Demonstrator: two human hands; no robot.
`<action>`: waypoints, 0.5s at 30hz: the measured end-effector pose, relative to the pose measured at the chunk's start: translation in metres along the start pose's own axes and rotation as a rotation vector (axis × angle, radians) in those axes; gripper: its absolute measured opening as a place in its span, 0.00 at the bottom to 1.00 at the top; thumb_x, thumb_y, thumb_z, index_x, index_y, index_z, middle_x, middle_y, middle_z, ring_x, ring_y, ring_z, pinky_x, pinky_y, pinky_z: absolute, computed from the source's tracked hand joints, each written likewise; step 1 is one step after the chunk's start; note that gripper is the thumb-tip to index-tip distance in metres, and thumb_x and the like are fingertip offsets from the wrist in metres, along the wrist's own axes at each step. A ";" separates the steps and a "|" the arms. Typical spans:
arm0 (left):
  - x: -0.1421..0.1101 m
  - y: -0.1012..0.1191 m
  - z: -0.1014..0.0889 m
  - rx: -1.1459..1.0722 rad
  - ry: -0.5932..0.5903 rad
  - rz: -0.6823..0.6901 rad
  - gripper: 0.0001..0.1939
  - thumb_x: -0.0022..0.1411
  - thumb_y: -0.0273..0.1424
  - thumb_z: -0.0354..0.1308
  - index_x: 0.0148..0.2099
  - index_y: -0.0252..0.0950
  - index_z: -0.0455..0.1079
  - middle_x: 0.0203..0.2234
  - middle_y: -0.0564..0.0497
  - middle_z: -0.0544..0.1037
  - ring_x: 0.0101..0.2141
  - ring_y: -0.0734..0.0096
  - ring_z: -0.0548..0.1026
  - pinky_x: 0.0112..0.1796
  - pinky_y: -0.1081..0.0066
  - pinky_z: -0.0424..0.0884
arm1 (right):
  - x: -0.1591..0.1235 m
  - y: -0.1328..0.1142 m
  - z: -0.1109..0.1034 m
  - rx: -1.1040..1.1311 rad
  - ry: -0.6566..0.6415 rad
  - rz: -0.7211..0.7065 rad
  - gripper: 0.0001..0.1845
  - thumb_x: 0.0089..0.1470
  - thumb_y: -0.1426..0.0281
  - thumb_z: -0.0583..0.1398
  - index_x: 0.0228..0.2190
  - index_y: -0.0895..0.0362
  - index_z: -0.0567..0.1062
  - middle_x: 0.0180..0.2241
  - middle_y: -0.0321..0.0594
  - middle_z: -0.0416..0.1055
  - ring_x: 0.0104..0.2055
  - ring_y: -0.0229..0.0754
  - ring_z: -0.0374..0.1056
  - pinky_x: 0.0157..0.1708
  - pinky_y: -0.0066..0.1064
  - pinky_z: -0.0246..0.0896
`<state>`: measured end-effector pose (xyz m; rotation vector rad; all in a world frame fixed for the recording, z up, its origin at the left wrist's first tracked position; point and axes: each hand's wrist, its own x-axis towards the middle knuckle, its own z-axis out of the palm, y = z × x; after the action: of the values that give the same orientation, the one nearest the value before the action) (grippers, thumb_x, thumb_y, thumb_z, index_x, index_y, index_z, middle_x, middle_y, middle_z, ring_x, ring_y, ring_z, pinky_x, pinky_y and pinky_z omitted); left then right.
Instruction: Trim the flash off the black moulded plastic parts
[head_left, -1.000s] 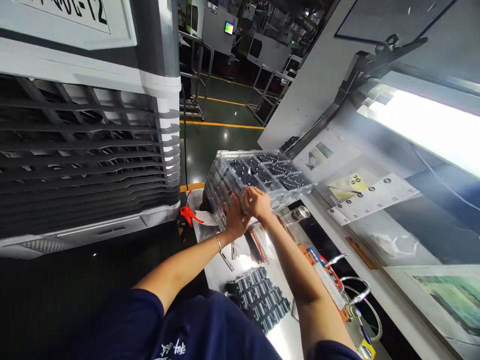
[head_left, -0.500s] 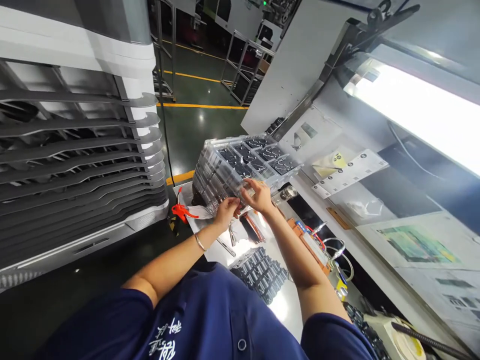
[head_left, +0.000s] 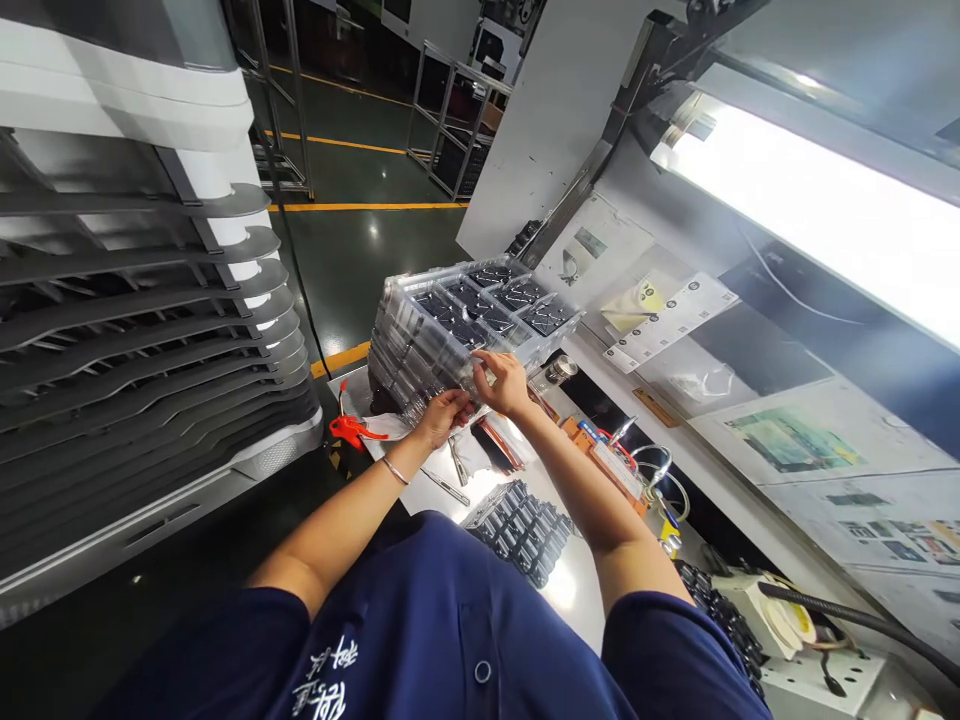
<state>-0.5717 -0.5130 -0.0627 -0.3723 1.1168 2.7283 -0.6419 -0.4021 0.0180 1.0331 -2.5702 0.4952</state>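
Observation:
My left hand [head_left: 445, 416] is closed in a pinch at the near end of a stack of clear plastic trays [head_left: 409, 345]. What its fingers hold is too small to make out. Just right of it and slightly higher, my right hand [head_left: 502, 384] has thumb and index finger bent together against the near face of the stack. Anything between them is hidden. Dark parts with thin metal pins [head_left: 517, 292] fill the compartments of the top tray. Closer to my body, a block of black ribbed parts [head_left: 521, 530] lies on the white table [head_left: 574, 590].
A red air gun [head_left: 352, 430] lies left of the trays. Metal hand tools [head_left: 448, 487] and a dark red strip [head_left: 499, 443] are below my hands. An orange fixture with hoses [head_left: 607, 460] stands on the right. A bright lamp [head_left: 810, 190] hangs above; a large louvred unit [head_left: 150, 330] is left.
The whole view has shifted, so the trays and table appear a little further left. Both hands stay at the tray stack, with their fingers slightly repositioned.

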 end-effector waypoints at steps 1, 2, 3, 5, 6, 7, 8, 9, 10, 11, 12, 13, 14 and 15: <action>0.000 -0.001 0.002 -0.004 0.006 0.008 0.18 0.49 0.38 0.72 0.28 0.34 0.66 0.17 0.57 0.72 0.17 0.83 0.66 0.20 0.80 0.60 | 0.001 0.000 -0.001 0.007 -0.002 0.007 0.16 0.58 0.66 0.53 0.42 0.58 0.77 0.33 0.44 0.79 0.37 0.45 0.74 0.44 0.36 0.64; 0.000 -0.002 0.003 -0.006 0.011 0.015 0.18 0.49 0.38 0.72 0.28 0.34 0.65 0.17 0.57 0.72 0.17 0.83 0.66 0.20 0.80 0.60 | 0.003 0.001 -0.002 0.014 -0.003 0.015 0.16 0.58 0.66 0.54 0.42 0.58 0.77 0.33 0.44 0.79 0.37 0.44 0.74 0.45 0.35 0.65; -0.001 -0.002 0.005 -0.007 0.015 0.020 0.19 0.49 0.38 0.72 0.28 0.34 0.65 0.17 0.58 0.72 0.17 0.83 0.66 0.20 0.80 0.60 | 0.004 0.001 -0.004 0.023 -0.003 0.023 0.15 0.58 0.66 0.54 0.41 0.57 0.77 0.33 0.43 0.79 0.37 0.44 0.74 0.44 0.35 0.65; -0.001 -0.002 0.007 -0.010 0.024 0.027 0.18 0.49 0.38 0.72 0.28 0.34 0.65 0.17 0.58 0.72 0.17 0.84 0.66 0.21 0.80 0.61 | 0.008 0.002 -0.008 0.039 -0.001 0.034 0.15 0.57 0.66 0.54 0.41 0.56 0.77 0.32 0.41 0.79 0.36 0.43 0.75 0.44 0.34 0.65; -0.002 -0.001 0.008 -0.011 0.027 0.028 0.18 0.49 0.38 0.72 0.28 0.34 0.66 0.17 0.58 0.72 0.17 0.84 0.66 0.21 0.80 0.61 | 0.009 0.003 -0.011 0.048 0.004 0.037 0.15 0.57 0.66 0.54 0.41 0.56 0.78 0.32 0.41 0.79 0.35 0.43 0.75 0.43 0.33 0.66; -0.002 -0.001 0.008 -0.013 0.031 0.028 0.18 0.48 0.38 0.72 0.28 0.34 0.66 0.17 0.58 0.72 0.17 0.83 0.66 0.20 0.80 0.62 | 0.012 0.004 -0.014 0.059 0.009 0.041 0.15 0.56 0.67 0.54 0.40 0.56 0.78 0.32 0.41 0.79 0.35 0.43 0.75 0.42 0.33 0.66; -0.002 -0.001 0.008 -0.012 0.034 0.024 0.18 0.48 0.38 0.72 0.27 0.34 0.66 0.17 0.57 0.72 0.17 0.83 0.67 0.20 0.80 0.62 | 0.014 0.005 -0.018 0.075 0.011 0.044 0.15 0.56 0.67 0.54 0.40 0.56 0.78 0.32 0.40 0.79 0.34 0.42 0.75 0.42 0.32 0.66; -0.002 0.000 0.009 -0.012 0.038 0.020 0.18 0.48 0.38 0.72 0.27 0.34 0.67 0.17 0.57 0.72 0.16 0.82 0.67 0.20 0.79 0.62 | 0.017 0.006 -0.022 0.098 0.011 0.046 0.15 0.56 0.67 0.54 0.40 0.56 0.78 0.31 0.40 0.79 0.34 0.42 0.75 0.41 0.32 0.66; -0.002 0.000 0.009 -0.010 0.042 0.015 0.18 0.48 0.38 0.72 0.27 0.33 0.67 0.16 0.57 0.72 0.16 0.82 0.67 0.20 0.79 0.62 | 0.022 0.007 -0.026 0.125 0.009 0.051 0.16 0.56 0.67 0.53 0.39 0.57 0.78 0.30 0.40 0.79 0.33 0.42 0.74 0.39 0.31 0.66; -0.002 0.001 0.010 -0.008 0.047 0.011 0.18 0.48 0.38 0.72 0.28 0.33 0.67 0.16 0.56 0.72 0.16 0.81 0.68 0.19 0.79 0.62 | 0.027 0.007 -0.029 0.153 0.007 0.057 0.16 0.56 0.67 0.53 0.38 0.57 0.79 0.29 0.39 0.79 0.31 0.41 0.74 0.38 0.30 0.66; -0.002 0.001 0.010 -0.006 0.051 0.008 0.18 0.48 0.38 0.72 0.28 0.33 0.68 0.16 0.56 0.72 0.16 0.81 0.68 0.19 0.79 0.62 | 0.033 0.008 -0.033 0.178 0.010 0.065 0.17 0.56 0.66 0.53 0.38 0.57 0.79 0.27 0.39 0.78 0.29 0.40 0.73 0.36 0.30 0.66; -0.002 0.002 0.011 -0.004 0.055 0.006 0.18 0.48 0.39 0.72 0.28 0.33 0.68 0.17 0.56 0.73 0.16 0.81 0.68 0.19 0.79 0.63 | 0.041 0.009 -0.036 0.195 0.017 0.073 0.17 0.56 0.66 0.52 0.37 0.58 0.79 0.25 0.38 0.77 0.27 0.39 0.72 0.34 0.29 0.65; -0.002 0.002 0.012 -0.003 0.058 0.004 0.18 0.49 0.39 0.72 0.28 0.33 0.68 0.17 0.56 0.73 0.16 0.81 0.68 0.19 0.79 0.63 | 0.049 0.010 -0.040 0.202 0.037 0.082 0.17 0.55 0.66 0.52 0.35 0.58 0.80 0.23 0.37 0.76 0.25 0.39 0.71 0.33 0.29 0.65; -0.003 0.002 0.013 -0.001 0.061 0.003 0.18 0.49 0.39 0.71 0.28 0.33 0.68 0.17 0.56 0.73 0.16 0.81 0.69 0.19 0.79 0.63 | 0.059 0.011 -0.044 0.200 0.072 0.089 0.17 0.55 0.66 0.52 0.33 0.59 0.80 0.22 0.37 0.74 0.24 0.38 0.69 0.31 0.29 0.64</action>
<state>-0.5716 -0.5051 -0.0514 -0.4570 1.1310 2.7374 -0.6823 -0.4111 0.0797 0.9468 -2.5507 0.8117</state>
